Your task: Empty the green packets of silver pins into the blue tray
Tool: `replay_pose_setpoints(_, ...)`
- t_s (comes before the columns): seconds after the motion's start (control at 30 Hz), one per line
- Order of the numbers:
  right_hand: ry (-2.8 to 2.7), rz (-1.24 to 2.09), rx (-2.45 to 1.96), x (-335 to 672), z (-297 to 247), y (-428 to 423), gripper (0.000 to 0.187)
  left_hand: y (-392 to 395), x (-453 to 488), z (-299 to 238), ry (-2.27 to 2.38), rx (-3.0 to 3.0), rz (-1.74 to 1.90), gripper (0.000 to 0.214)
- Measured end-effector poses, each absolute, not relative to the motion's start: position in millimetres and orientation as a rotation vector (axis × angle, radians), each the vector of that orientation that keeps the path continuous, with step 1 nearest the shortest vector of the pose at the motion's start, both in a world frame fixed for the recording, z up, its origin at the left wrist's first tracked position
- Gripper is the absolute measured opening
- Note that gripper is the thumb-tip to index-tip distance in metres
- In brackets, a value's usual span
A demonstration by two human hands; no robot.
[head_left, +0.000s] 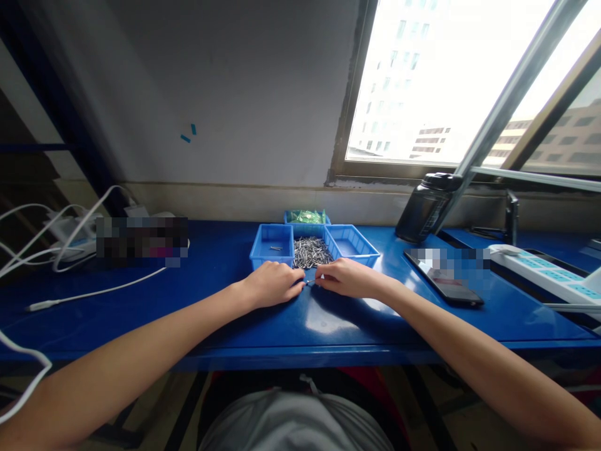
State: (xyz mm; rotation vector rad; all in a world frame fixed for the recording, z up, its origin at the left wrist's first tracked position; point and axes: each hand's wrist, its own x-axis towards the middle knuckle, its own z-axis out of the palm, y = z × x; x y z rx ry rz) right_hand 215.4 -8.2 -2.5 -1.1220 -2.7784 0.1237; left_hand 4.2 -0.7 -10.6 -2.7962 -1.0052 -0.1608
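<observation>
My left hand and my right hand meet low over the blue table, fingertips pinched. Between them is a thin, shiny metal piece, like a small screw or pin; its exact kind is too small to tell. Each hand has its fingers closed at one end of it. Just beyond lies a heap of similar metal pieces. Left of the heap, a blue bin holds a few such pieces. Another blue bin stands to the right, partly behind my right hand.
Behind the heap, a blue bin holds a green plastic bag. To the right are a phone, a black bottle and a white power strip. White cables trail on the left. The table's front edge runs below my hands.
</observation>
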Motion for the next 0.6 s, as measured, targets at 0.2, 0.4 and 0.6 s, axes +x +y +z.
replay_pose_setpoints(0.2, -2.764, 0.13, -1.07, 215.6, -5.7, -7.2, 0.024, -2.5, 7.3, -10.8, -1.012, -2.906, -0.225, 0.024)
replay_pose_setpoints(0.4, -2.75, 0.184, -1.047, 216.2, -7.3, -5.6, 0.024, -0.7, 7.1, -12.7, -1.079, -2.95, -0.283, 0.021)
replay_pose_setpoints(0.6, -2.768, 0.229, -0.982, 216.7, -7.9, -3.7, 0.024, -0.5, 7.1, -12.6, -1.143, -2.955, -0.387, 0.02)
